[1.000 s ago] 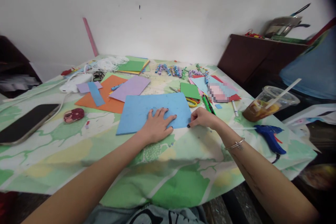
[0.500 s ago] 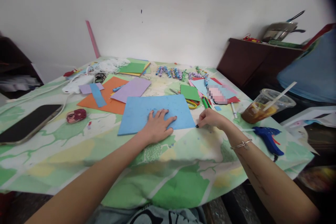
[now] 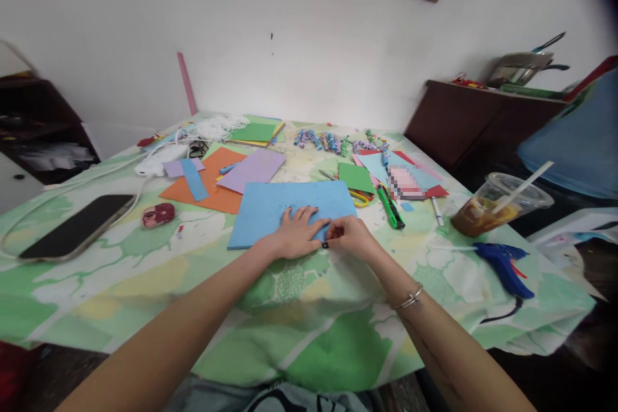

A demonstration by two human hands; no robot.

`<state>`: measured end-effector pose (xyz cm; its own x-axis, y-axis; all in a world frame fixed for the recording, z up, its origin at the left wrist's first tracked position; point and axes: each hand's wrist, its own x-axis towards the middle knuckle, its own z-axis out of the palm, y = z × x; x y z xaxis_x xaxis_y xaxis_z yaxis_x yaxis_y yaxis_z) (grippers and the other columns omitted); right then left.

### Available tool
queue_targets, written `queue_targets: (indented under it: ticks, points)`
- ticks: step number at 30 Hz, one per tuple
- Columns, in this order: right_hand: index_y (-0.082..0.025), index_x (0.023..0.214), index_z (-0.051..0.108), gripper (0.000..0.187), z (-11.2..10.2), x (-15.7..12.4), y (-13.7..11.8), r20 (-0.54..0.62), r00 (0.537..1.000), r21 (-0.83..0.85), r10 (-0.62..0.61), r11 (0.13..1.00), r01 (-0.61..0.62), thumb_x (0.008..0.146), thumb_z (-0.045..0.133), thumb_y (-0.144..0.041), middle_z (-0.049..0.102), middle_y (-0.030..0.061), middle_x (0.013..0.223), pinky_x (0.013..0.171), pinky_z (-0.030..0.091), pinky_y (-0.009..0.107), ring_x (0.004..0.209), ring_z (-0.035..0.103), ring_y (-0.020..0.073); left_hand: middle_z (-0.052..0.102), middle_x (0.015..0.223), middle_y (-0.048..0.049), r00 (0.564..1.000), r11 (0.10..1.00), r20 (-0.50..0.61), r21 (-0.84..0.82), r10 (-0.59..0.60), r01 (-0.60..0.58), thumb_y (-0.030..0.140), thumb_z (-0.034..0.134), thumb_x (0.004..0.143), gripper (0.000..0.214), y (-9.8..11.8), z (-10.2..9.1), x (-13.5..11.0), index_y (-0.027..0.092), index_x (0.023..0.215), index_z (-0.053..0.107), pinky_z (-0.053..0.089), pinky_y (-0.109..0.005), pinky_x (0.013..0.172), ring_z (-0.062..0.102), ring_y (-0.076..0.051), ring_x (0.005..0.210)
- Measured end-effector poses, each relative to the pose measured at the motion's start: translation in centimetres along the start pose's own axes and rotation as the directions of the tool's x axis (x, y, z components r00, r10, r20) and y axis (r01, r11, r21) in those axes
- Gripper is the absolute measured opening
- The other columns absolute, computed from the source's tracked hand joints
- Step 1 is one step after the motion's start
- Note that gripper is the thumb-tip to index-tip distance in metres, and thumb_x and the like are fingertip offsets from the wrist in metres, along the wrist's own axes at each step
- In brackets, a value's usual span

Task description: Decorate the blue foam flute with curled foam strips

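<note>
A light blue foam sheet (image 3: 275, 206) lies flat in the middle of the table. My left hand (image 3: 295, 235) rests palm down on its near edge with the fingers spread. Just to its right, my right hand (image 3: 351, 235) pinches the sheet's near right edge, its fingers curled and touching the left hand's thumb. A thin bracelet sits on my right wrist.
Orange (image 3: 203, 187), purple (image 3: 253, 167) and green (image 3: 355, 177) sheets lie beyond. A green cutter (image 3: 392, 208), yellow-handled scissors (image 3: 357, 196), a blue glue gun (image 3: 505, 261), an iced drink cup (image 3: 487, 206) and a phone (image 3: 77, 226) also sit on the green patterned tablecloth (image 3: 145, 270).
My right hand slid left along the blue sheet's near edge, from the right corner to beside my left hand. The camera shifted so the scene sits lower and to the right.
</note>
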<state>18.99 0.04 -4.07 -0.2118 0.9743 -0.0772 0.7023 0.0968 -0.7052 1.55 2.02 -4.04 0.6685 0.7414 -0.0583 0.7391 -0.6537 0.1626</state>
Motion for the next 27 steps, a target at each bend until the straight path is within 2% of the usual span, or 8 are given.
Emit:
queue_targets:
  ticks: [5, 9, 14, 20, 27]
  points:
    - [-0.015, 0.061, 0.066, 0.005, -0.3, 0.4, 0.1, 0.015, 1.000, 0.020, 0.020, 1.000, -0.020, 0.057, 0.070, -0.016, 0.060, -0.0024, 0.053, 0.048, 0.034, 0.019, 0.051, 0.050, 0.0091, 0.019, 0.152, -0.0118, 0.996, 0.999, 0.084, -0.006, 0.040, -0.040, 0.038, 0.038, 0.087, 0.058, -0.7, -0.9, -0.4, 0.033, 0.143, 0.024, 0.012, -0.061, 0.105, 0.016, -0.031, 0.139]
    - [-0.015, 0.060, 0.067, 0.007, -0.3, 0.6, 0.1, 0.023, 0.999, 0.015, 0.045, 0.999, -0.045, 0.055, 0.071, -0.016, 0.060, -0.0018, 0.053, 0.047, 0.034, 0.020, 0.051, 0.049, 0.0093, 0.014, 0.154, -0.0068, 0.985, 0.996, 0.150, 0.004, 0.087, -0.089, 0.032, 0.038, 0.088, 0.057, -1.7, -1.6, -1.0, 0.035, 0.143, 0.023, 0.011, -0.055, 0.108, 0.012, -0.027, 0.141]
    - [-0.015, 0.060, 0.066, 0.007, -0.3, 0.5, -0.2, 0.021, 0.996, -0.010, 0.083, 0.996, -0.083, 0.055, 0.070, -0.016, 0.061, -0.0014, 0.054, 0.049, 0.035, 0.020, 0.053, 0.051, 0.0104, 0.013, 0.154, -0.0012, 0.975, 0.984, 0.137, 0.011, 0.173, -0.176, 0.037, 0.033, 0.091, 0.052, -3.4, -1.4, -2.3, 0.038, 0.143, 0.022, 0.008, -0.051, 0.110, 0.010, -0.026, 0.141]
    - [-0.016, 0.052, 0.059, 0.008, -0.3, 0.4, -1.3, -0.025, 0.989, -0.109, 0.149, 0.983, -0.151, 0.053, 0.066, -0.013, 0.055, -0.0025, 0.048, 0.047, 0.031, 0.022, 0.052, 0.048, 0.0112, 0.013, 0.154, 0.0064, 0.982, 0.987, 0.107, 0.022, 0.156, -0.159, 0.034, 0.029, 0.094, 0.049, -5.2, -1.6, -4.9, 0.046, 0.141, 0.020, 0.009, -0.052, 0.110, 0.010, -0.026, 0.141]
    - [-0.016, 0.050, 0.055, 0.009, -0.3, 0.3, -1.7, -0.031, 0.988, -0.164, 0.154, 0.974, -0.157, 0.052, 0.063, -0.014, 0.051, -0.0035, 0.047, 0.048, 0.028, 0.023, 0.052, 0.047, 0.0116, 0.012, 0.154, 0.0083, 0.986, 0.990, 0.096, 0.018, 0.135, -0.137, 0.036, 0.027, 0.095, 0.046, -7.2, -2.3, -8.2, 0.049, 0.139, 0.023, 0.011, -0.049, 0.111, 0.013, -0.026, 0.141]
